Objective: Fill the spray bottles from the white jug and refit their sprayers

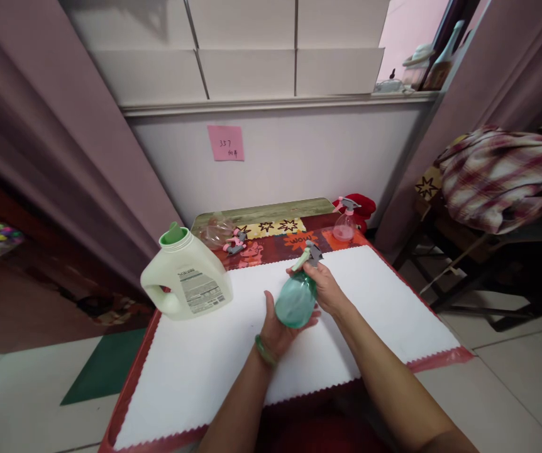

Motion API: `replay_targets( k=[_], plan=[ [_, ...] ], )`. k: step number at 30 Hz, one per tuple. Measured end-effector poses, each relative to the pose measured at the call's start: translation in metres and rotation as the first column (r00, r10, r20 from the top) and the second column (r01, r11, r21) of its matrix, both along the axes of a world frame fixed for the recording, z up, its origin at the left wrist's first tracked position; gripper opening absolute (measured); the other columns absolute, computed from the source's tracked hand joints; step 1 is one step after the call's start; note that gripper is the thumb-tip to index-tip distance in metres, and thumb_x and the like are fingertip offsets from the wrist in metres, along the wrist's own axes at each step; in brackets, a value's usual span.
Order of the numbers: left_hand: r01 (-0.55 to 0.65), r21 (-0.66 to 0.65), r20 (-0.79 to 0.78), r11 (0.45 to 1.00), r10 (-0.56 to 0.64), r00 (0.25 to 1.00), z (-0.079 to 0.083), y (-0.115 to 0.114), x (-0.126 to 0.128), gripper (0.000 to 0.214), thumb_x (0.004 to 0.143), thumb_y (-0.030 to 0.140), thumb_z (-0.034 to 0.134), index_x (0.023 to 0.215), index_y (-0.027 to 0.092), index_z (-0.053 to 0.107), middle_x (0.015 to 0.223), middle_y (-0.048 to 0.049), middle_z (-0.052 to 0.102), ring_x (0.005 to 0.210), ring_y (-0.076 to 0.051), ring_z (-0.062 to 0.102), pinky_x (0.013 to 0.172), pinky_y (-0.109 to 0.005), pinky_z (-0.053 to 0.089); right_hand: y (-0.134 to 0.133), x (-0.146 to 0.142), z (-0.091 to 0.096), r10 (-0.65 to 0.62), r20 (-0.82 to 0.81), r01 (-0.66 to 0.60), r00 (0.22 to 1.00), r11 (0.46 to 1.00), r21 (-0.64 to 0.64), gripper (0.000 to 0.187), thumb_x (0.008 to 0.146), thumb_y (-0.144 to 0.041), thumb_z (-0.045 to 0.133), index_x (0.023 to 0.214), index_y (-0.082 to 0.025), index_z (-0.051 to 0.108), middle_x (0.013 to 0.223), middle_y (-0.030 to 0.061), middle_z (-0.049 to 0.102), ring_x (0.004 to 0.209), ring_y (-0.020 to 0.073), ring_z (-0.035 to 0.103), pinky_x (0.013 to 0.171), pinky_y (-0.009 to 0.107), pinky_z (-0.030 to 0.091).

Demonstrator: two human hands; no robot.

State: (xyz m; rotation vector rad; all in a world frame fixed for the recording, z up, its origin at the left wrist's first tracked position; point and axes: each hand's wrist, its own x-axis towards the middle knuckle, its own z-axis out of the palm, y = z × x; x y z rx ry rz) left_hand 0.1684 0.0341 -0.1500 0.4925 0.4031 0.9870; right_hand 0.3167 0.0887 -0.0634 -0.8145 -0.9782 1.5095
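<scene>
A round green spray bottle [295, 301] is held tilted above the white mat [214, 358]. My left hand [278, 327], with a green bangle on the wrist, cups the bottle's body from below. My right hand [325, 286] is wrapped round its neck, just under the grey and green trigger head [309, 254]. A white detergent jug with a green cap [187, 275] stands on the mat to the left of my hands.
A pink spray bottle [346, 224] stands at the table's far right. A clear bottle [217, 233] lies at the far left beside a loose pink trigger head [236, 242]. A chair draped with plaid cloth [502, 176] is at right. A pink note [225, 143] is stuck on the wall.
</scene>
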Motion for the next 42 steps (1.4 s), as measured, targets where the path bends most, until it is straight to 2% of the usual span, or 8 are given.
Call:
replay_targets(
  k=[4,8,13,20,26,31,36,42],
  plan=[
    [-0.343,0.077,-0.032,0.936,0.346,0.938,-0.003,-0.002,0.008,0.055,0.091,0.049,0.080,0.141,0.030,0.066,0.152,-0.0090,0.065,0.133,-0.034,0.064,0.101,-0.050,0.057,0.000,-0.016,-0.007,-0.300,0.119,0.304,0.946,0.953,-0.017,0.053,0.072,-0.071,0.085,0.087,-0.021,0.078,0.092,0.0076,0.082,0.085,0.0248,0.071,0.080,0.037,0.054],
    [-0.322,0.077,-0.060,0.944,0.327,0.943,-0.007,-0.001,0.011,0.046,0.090,0.033,0.081,0.135,0.029,0.070,0.127,-0.0088,0.077,0.102,-0.026,0.074,0.078,-0.037,0.060,-0.002,-0.022,-0.006,-0.332,0.106,0.339,0.937,0.939,-0.057,0.052,0.067,-0.067,0.091,0.086,-0.022,0.073,0.087,0.0057,0.082,0.078,0.0238,0.071,0.074,0.037,0.054],
    [-0.128,0.031,-0.084,0.991,0.130,0.988,-0.008,0.000,0.007,0.076,0.093,0.082,0.052,0.112,0.013,0.077,0.085,-0.0147,0.077,0.057,-0.022,0.068,0.045,-0.029,0.044,-0.004,-0.006,0.008,-0.043,0.107,0.036,0.993,0.997,0.065,0.045,0.072,-0.065,0.090,0.076,-0.024,0.071,0.078,0.0051,0.078,0.083,0.0270,0.074,0.081,0.041,0.058],
    [0.196,-0.025,-0.102,0.980,-0.198,0.975,-0.003,0.001,-0.002,0.102,0.087,0.097,0.030,0.108,0.009,0.078,0.074,-0.0186,0.074,0.037,-0.017,0.052,0.033,-0.025,0.022,0.000,0.022,0.019,0.366,0.307,-0.440,0.878,0.870,0.222,0.041,0.080,-0.063,0.086,0.088,-0.023,0.083,0.097,0.0084,0.084,0.102,0.0318,0.076,0.100,0.050,0.057],
    [-0.058,0.033,-0.056,0.998,0.060,0.997,-0.004,-0.003,0.002,0.072,0.093,0.078,0.060,0.121,0.014,0.075,0.094,-0.0162,0.079,0.064,-0.020,0.067,0.052,-0.027,0.046,-0.006,0.001,0.013,-0.005,0.291,-0.044,0.957,0.986,0.160,0.038,0.080,-0.062,0.086,0.084,-0.025,0.082,0.100,0.0083,0.085,0.110,0.0336,0.076,0.104,0.049,0.054],
    [-0.220,0.080,-0.040,0.972,0.224,0.974,-0.003,-0.005,0.005,0.052,0.087,0.034,0.081,0.137,0.025,0.068,0.134,-0.0108,0.074,0.109,-0.029,0.074,0.091,-0.042,0.060,-0.008,-0.016,0.006,-0.312,0.305,0.289,0.900,0.950,0.119,0.039,0.077,-0.060,0.086,0.078,-0.023,0.076,0.089,0.0082,0.085,0.098,0.0330,0.077,0.103,0.049,0.052],
    [-0.305,0.070,-0.067,0.950,0.310,0.949,-0.003,-0.006,0.004,0.059,0.087,0.024,0.076,0.144,0.029,0.061,0.147,-0.0089,0.068,0.128,-0.033,0.068,0.103,-0.049,0.056,-0.010,-0.013,0.011,-0.274,0.292,0.245,0.916,0.960,0.133,0.039,0.071,-0.057,0.089,0.078,-0.023,0.072,0.091,0.0074,0.083,0.099,0.0308,0.076,0.097,0.044,0.053],
    [-0.186,-0.011,-0.116,0.982,0.184,0.976,-0.001,-0.005,0.003,0.061,0.097,0.068,0.059,0.124,0.016,0.074,0.097,-0.0156,0.078,0.071,-0.027,0.072,0.060,-0.038,0.054,-0.010,-0.001,0.013,-0.071,0.128,0.069,0.989,0.997,0.021,0.049,0.072,-0.064,0.088,0.097,-0.024,0.074,0.092,0.0064,0.083,0.091,0.0276,0.074,0.083,0.040,0.055]
  ],
)
